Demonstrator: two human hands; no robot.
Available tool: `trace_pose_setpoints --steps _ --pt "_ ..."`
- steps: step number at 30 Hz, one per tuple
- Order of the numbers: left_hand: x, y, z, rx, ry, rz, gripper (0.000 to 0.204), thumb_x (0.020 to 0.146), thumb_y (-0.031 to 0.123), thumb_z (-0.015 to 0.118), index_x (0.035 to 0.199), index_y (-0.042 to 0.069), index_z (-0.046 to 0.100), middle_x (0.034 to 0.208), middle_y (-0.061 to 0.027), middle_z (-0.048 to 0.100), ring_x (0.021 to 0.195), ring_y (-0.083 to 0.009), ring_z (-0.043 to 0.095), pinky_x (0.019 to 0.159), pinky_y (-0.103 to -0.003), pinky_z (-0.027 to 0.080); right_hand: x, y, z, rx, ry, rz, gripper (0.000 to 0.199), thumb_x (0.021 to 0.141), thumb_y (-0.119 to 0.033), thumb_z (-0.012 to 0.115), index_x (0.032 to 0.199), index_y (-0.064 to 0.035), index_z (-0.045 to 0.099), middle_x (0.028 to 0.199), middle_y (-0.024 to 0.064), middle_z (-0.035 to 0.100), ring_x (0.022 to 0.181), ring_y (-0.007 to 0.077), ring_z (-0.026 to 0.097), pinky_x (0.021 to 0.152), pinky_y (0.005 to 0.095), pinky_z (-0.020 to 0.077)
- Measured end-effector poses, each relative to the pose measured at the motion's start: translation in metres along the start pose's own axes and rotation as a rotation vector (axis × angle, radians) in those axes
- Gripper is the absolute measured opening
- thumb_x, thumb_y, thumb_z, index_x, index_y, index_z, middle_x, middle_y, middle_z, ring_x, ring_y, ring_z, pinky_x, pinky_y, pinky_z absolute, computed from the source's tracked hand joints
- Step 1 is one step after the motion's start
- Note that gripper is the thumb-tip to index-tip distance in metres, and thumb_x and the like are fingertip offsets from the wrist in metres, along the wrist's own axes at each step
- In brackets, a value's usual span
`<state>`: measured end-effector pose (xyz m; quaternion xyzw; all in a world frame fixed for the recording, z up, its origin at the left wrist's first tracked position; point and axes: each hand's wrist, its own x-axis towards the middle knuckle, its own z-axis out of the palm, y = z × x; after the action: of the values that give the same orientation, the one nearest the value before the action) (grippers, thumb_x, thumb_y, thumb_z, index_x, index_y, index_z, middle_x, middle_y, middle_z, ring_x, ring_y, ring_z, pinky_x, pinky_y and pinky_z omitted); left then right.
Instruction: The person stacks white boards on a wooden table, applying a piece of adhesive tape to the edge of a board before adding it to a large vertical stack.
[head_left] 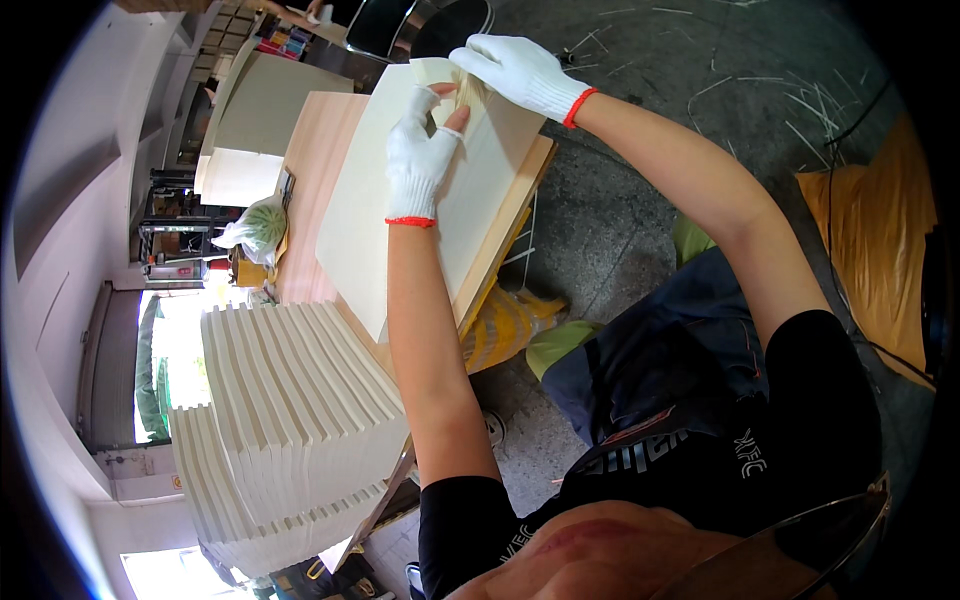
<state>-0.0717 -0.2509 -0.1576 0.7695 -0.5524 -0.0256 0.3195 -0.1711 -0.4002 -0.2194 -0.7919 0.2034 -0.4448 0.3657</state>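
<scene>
Both my hands wear white knit gloves with red cuffs, and they meet at the far end of a large pale cream sheet [400, 180] lying on a table. My left hand [415, 160] has a bare thumb and fingertip, which close on a cream, thin, bent strip [468, 92]. From the right, my right hand [515, 75] reaches over with its fingers curled down onto the top of the same strip. Its fingertips are partly hidden behind the glove. The strip's far end stands up off the sheet.
Tall stacks of cream boards [300, 390] stand at the lower left. A plastic bag with a green round thing [262, 228] sits on the wooden tabletop [325, 135]. Black stools [450, 28] are at the far side. Thin offcuts litter the floor; an orange-brown sack [880, 250] lies right.
</scene>
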Motion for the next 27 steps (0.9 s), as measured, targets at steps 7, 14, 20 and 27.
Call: trace_pose_setpoints --steps 7,14,20,27 --pt "-0.001 -0.003 0.003 -0.189 0.039 0.013 0.028 0.094 0.011 0.060 0.121 0.008 0.065 0.113 -0.0063 0.065 0.084 -0.0127 0.056 0.078 -0.026 0.044 0.001 0.002 0.000 -0.002 -0.019 0.002 0.048 0.098 -0.050 0.044 0.089 -0.0065 0.062 0.084 0.0159 0.065 0.081 0.0361 0.063 0.073 0.0441 0.0479" --pt "-0.002 0.010 -0.001 0.079 -0.024 -0.002 0.029 0.090 0.017 0.068 0.118 0.009 0.067 0.104 -0.0080 0.068 0.088 -0.0159 0.060 0.082 -0.029 0.046 0.002 0.010 0.006 -0.011 0.027 -0.020 0.046 0.099 -0.048 0.044 0.092 -0.0073 0.063 0.083 0.0151 0.065 0.079 0.0341 0.064 0.072 0.0431 0.0482" --pt "0.000 0.002 0.000 0.075 0.001 0.021 0.033 0.088 0.020 0.072 0.119 0.010 0.067 0.109 -0.0083 0.067 0.088 -0.0164 0.058 0.085 -0.029 0.047 0.002 0.005 0.004 0.004 0.021 -0.013 0.046 0.098 -0.049 0.044 0.090 -0.0069 0.062 0.083 0.0155 0.064 0.080 0.0344 0.064 0.072 0.0432 0.0480" --pt "-0.002 0.005 0.001 -0.039 0.025 0.039 0.027 0.094 0.014 0.056 0.119 0.009 0.067 0.107 -0.0099 0.066 0.088 -0.0161 0.058 0.084 -0.029 0.046 0.003 0.010 0.002 0.000 0.019 0.000 0.047 0.097 -0.049 0.044 0.089 -0.0060 0.062 0.084 0.0165 0.065 0.083 0.0352 0.064 0.073 0.0436 0.0479"
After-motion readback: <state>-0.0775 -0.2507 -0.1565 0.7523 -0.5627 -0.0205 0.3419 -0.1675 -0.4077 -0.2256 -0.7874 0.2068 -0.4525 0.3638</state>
